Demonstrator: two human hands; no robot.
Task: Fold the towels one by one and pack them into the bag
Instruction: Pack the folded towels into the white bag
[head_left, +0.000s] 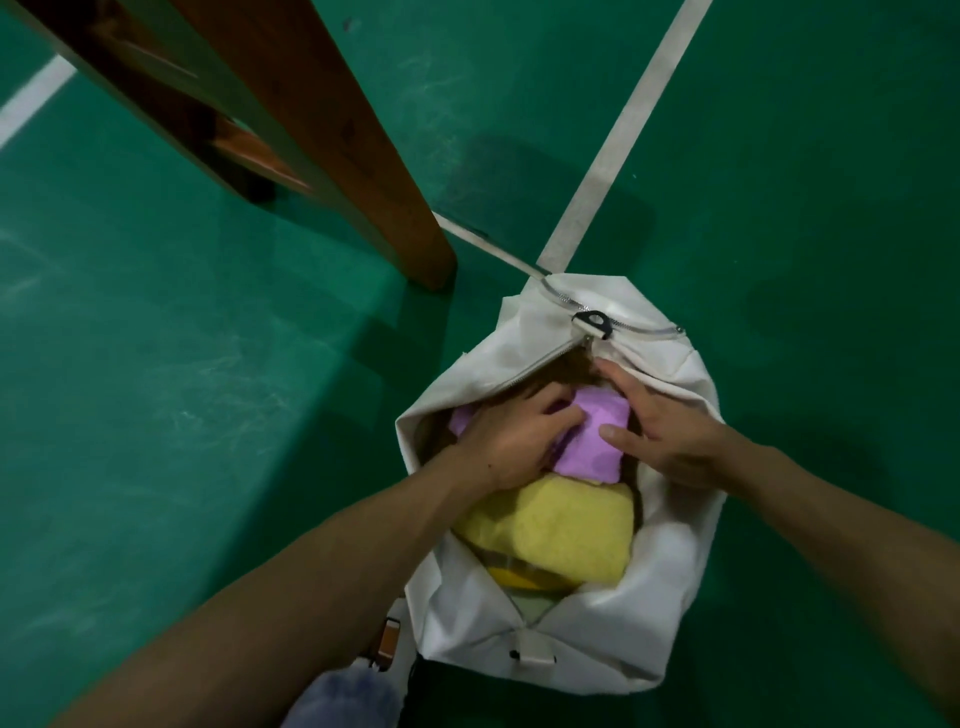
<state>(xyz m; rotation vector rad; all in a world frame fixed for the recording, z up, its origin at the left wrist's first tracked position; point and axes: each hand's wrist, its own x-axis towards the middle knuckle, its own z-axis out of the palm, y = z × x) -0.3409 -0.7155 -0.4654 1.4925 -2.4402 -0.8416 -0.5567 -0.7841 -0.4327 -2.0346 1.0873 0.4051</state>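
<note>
Two hands: both reach into the mouth of the bag (652, 597), one on each side of the purple towel (597, 447)
Left hand (511, 441): lies palm down over the towel's left part, fingers lightly bent and pressing on top, not closed round it
Right hand (670, 431): spread out, thumb resting on the towel's right edge, fingers straight and pointing deeper into the bag along its inner wall
Purple towel: folded, in the far half of the bag, its near end lying over the yellow towel (550, 530)
Yellow towel: folded, fills the near half of the bag
Bag: white fabric, on the green floor (156, 364), zip (592, 319) undone across the opening, strap (623, 130) stretched away over the floor
Wooden leg (332, 130): slants down to the floor just left of the bag's far end
Bottom edge: something grey and fluffy (343, 699) below the left forearm; what it is cannot be told
</note>
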